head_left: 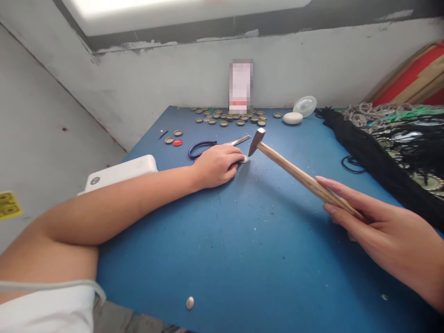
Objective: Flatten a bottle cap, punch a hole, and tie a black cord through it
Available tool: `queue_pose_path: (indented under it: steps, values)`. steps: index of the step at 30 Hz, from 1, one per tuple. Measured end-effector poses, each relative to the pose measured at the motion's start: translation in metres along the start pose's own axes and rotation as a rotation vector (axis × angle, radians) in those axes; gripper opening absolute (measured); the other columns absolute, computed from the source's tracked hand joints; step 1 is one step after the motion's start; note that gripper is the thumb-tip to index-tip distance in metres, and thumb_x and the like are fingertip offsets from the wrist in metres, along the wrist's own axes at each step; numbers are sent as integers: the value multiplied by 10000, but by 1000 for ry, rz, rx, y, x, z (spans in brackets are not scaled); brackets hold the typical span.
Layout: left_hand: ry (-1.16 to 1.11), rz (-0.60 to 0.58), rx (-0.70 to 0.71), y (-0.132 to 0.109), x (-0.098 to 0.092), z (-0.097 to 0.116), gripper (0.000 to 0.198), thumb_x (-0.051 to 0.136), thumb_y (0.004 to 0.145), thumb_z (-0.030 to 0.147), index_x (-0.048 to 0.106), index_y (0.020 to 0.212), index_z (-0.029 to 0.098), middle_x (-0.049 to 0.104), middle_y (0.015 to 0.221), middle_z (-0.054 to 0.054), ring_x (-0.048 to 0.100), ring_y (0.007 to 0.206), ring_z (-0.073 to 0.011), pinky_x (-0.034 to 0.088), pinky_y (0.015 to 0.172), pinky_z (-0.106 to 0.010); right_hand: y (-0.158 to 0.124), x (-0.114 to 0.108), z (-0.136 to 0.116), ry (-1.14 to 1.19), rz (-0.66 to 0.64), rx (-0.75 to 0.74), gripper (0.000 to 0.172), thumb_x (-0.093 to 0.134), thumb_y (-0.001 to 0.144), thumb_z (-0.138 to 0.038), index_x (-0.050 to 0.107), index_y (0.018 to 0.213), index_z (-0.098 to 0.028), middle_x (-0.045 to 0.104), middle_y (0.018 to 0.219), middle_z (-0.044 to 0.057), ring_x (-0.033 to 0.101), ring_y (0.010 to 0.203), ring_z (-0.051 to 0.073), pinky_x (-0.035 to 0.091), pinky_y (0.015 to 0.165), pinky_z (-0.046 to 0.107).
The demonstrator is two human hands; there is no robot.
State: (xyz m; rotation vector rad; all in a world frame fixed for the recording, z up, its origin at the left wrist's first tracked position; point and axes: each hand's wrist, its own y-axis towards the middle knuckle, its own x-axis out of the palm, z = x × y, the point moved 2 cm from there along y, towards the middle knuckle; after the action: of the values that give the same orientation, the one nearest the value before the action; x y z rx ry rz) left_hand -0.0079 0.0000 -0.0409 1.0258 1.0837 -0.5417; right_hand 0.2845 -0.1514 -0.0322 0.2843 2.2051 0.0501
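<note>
My right hand [367,222] is wrapped round the wooden handle of a hammer [294,171]. The metal head is raised a little over the blue table, close to my left fingertips. My left hand [218,165] rests on the table, its fingers closed on a small silvery bottle cap [244,159], most of which the fingers hide. Scissors [203,147] with dark blue handles lie just behind my left hand, blades pointing right and partly covered by it.
Several bottle caps [241,122] lie at the back below a blurred upright phone [241,88]. A red cap [177,143] sits left. A white power bank [121,173] stands beside my left forearm. Black cords [374,148] heap at right; a white oval object [292,118] lies behind.
</note>
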Motion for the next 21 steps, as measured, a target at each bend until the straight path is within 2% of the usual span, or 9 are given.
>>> queue_pose_path:
  steps: [4, 10, 13, 16, 19, 21]
  values:
    - [44, 8, -46, 0, -1, 0, 308, 518, 934, 170, 726, 1158, 129, 732, 1162, -160, 689, 1106, -289, 565, 978, -463, 0, -1, -2, 10, -19, 32, 584, 631, 722, -558, 768, 1259, -373, 827, 1093, -25, 804, 919, 317, 661, 777, 432]
    - [-1, -11, 13, 1, -1, 1, 297, 492, 934, 126, 730, 1110, 135, 751, 1185, -140, 704, 1125, -262, 571, 996, -431, 2, 0, -6, 23, -63, 83, 634, 612, 689, -568, 772, 1259, -340, 835, 1036, -15, 801, 933, 336, 640, 869, 478]
    - [22, -1, -17, 1, -2, 1, 294, 508, 935, 149, 731, 1125, 128, 750, 1161, -150, 702, 1111, -274, 573, 989, -445, 1, -1, -4, 23, -50, 72, 623, 618, 682, -569, 776, 1246, -357, 827, 1075, -26, 800, 940, 334, 650, 824, 466]
    - [34, 15, -3, 1, -2, 1, 288, 504, 941, 141, 733, 1116, 138, 745, 1186, -145, 697, 1132, -270, 569, 1004, -443, 0, -1, -2, 11, -18, 40, 592, 624, 697, -559, 782, 1234, -365, 831, 1058, -25, 806, 864, 319, 658, 783, 455]
    - [7, 8, 45, 1, -1, 2, 289, 480, 954, 123, 736, 1084, 155, 750, 1221, -123, 711, 1128, -248, 571, 1009, -427, 0, 0, -1, 22, -8, 3, 563, 627, 712, -546, 793, 1215, -357, 839, 999, -17, 807, 813, 309, 657, 810, 453]
    - [-2, -3, 44, 1, -1, 2, 291, 476, 956, 124, 735, 1085, 148, 757, 1203, -120, 717, 1109, -251, 576, 999, -426, 0, 0, -2, 27, -11, 2, 560, 626, 711, -542, 795, 1211, -356, 836, 1023, -19, 809, 854, 311, 653, 837, 449]
